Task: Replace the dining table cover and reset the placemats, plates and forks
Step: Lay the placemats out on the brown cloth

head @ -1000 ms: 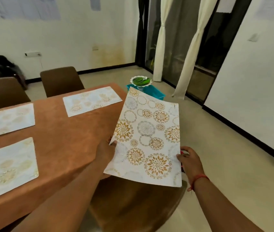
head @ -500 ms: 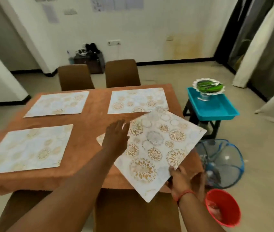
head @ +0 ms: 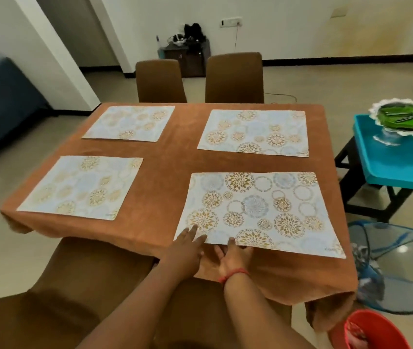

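Observation:
A brown table cover (head: 172,157) is spread over the dining table. Four floral placemats lie on it: far left (head: 129,123), far right (head: 253,133), near left (head: 79,187) and near right (head: 255,210). My left hand (head: 185,250) rests with straight fingers on the near-left corner of the near right placemat. My right hand (head: 233,255) holds that mat's near edge, one digit on top and the others partly hidden below. Green plates (head: 407,115) with forks on top sit on a white stand at the right.
The stand is on a teal tray (head: 402,170) on a black stool beside the table. A blue mesh basket (head: 399,268) and a red bucket (head: 374,331) are on the floor at the right. Two brown chairs (head: 234,76) stand at the far side, another (head: 87,273) near me.
The fourth placemat went from held up in the air to lying flat at the table's near right. My view turned left to face the table; both hands now sit at the mat's near edge.

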